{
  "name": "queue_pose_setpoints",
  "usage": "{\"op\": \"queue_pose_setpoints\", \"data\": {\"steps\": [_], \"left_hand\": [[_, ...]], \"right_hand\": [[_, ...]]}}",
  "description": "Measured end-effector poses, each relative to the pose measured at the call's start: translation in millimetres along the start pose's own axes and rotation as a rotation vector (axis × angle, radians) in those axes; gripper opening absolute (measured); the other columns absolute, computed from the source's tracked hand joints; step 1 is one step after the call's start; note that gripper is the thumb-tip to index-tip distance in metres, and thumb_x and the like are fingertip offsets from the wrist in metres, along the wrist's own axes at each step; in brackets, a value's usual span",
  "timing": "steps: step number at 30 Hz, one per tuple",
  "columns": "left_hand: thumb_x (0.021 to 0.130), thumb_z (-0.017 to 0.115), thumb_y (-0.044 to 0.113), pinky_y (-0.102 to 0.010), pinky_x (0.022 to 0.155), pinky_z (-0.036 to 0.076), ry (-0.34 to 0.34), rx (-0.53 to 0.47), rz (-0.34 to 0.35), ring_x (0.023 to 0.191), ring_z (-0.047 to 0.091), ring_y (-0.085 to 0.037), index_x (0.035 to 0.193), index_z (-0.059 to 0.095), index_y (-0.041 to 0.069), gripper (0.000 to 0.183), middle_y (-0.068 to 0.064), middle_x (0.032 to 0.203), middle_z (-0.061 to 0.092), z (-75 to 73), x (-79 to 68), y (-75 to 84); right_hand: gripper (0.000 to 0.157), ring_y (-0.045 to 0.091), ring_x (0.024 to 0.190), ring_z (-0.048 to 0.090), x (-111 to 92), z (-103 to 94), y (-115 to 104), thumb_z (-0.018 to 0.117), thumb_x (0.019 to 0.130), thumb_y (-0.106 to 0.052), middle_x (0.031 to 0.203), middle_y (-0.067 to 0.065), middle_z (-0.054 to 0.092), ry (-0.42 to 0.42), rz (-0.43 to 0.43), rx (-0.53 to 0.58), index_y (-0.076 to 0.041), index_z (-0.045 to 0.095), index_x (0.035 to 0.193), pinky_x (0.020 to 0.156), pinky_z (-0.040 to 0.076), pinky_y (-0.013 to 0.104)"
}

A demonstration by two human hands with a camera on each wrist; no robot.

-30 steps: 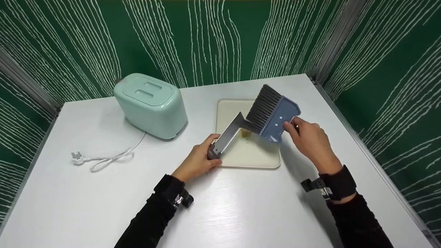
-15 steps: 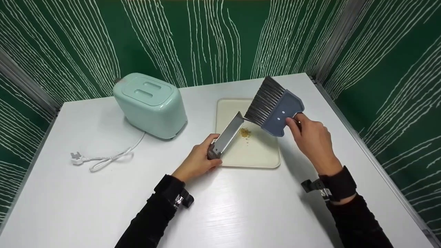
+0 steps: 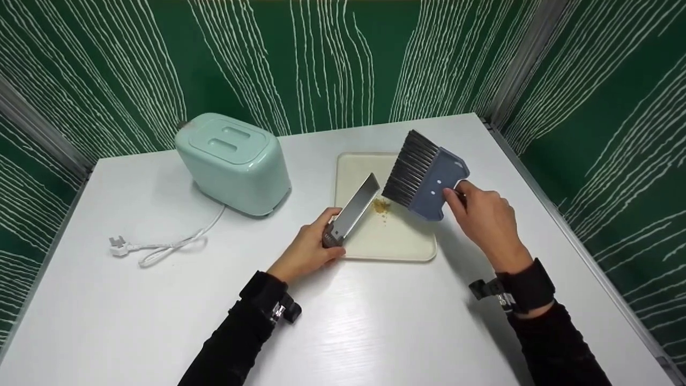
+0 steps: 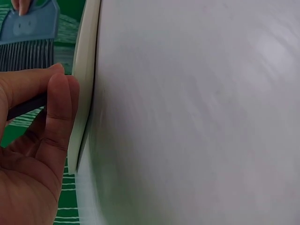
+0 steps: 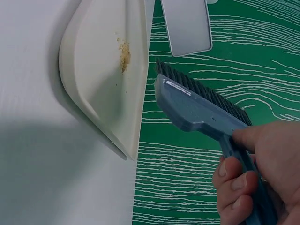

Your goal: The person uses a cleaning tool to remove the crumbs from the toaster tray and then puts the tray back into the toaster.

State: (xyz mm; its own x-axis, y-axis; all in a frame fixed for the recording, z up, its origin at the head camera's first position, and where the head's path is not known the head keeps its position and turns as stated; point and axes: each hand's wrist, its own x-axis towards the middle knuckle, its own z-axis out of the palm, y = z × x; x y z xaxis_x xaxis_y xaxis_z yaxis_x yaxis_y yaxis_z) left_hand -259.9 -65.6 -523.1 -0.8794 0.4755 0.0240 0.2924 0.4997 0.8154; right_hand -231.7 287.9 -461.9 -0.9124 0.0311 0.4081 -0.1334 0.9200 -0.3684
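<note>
With our left hand [image 3: 310, 250] we gripped a grey metal pan [image 3: 356, 206] by its dark end, thumb on one side and fingers curled round the other. We held the pan at a slant, and from the head view it covered part of the left side of a cream tray [image 3: 396, 241]; in the right wrist view a gap showed between the two. Our right hand [image 3: 485, 222] was closed around the handle of a blue brush [image 3: 431, 185], with the thumb laid along it. We had the brush tilted and raised over the right part of the tray, its dark bristles turned toward the pan, near it but apart. Below, between both tools, we saw a small heap of yellowish-brown crumbs [image 3: 381, 206] on the tray, a few specks scattered beside it. To our left on the white worktop [image 3: 343, 338] stood a mint-green toaster [image 3: 236, 166], its white cord [image 3: 171, 247] loosely looped in front and ending in a plug [image 3: 119, 247].
</note>
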Motion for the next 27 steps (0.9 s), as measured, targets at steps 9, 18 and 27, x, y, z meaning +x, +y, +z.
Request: {"op": "queue_pose_setpoints", "data": {"steps": [9, 18, 27], "left_hand": [[0.088, 0.086, 0.007, -0.037, 0.081, 0.060, 0.012, 0.014, 0.022, 0.088, 0.070, -0.021, 0.156, 0.046, 0.029, 0.082, -0.015, 0.114, 0.075, -2.4, -0.6, 0.6], [0.087, 0.086, 0.008, -0.041, 0.090, 0.058, 0.024, 0.032, 0.042, 0.100, 0.069, -0.025, 0.156, 0.046, 0.028, 0.082, -0.017, 0.117, 0.075, -3.4, -1.8, -0.4], [0.088, 0.085, 0.007, -0.037, 0.083, 0.058, 0.031, 0.037, 0.043, 0.093, 0.069, -0.023, 0.156, 0.047, 0.027, 0.081, -0.016, 0.115, 0.075, -4.1, -2.1, 0.0]], "right_hand": [[0.037, 0.017, 0.063, 0.047, 2, -14.6, 1, 0.055, 0.107, -0.038, 0.064, -0.006, 0.044, -0.353, 0.063, 0.140, -0.017, 0.060, 0.077, 0.054, 0.031, 0.030], [0.032, 0.014, 0.062, 0.052, 2, -3.1, -10, 0.056, 0.105, -0.036, 0.064, -0.004, 0.053, -0.724, 0.078, 0.272, -0.011, 0.072, 0.092, 0.059, 0.039, 0.028], [0.035, 0.013, 0.062, 0.053, 4, 8.3, -9, 0.052, 0.104, -0.034, 0.063, -0.004, 0.055, -0.724, 0.116, 0.252, -0.007, 0.072, 0.093, 0.059, 0.039, 0.028]]}}
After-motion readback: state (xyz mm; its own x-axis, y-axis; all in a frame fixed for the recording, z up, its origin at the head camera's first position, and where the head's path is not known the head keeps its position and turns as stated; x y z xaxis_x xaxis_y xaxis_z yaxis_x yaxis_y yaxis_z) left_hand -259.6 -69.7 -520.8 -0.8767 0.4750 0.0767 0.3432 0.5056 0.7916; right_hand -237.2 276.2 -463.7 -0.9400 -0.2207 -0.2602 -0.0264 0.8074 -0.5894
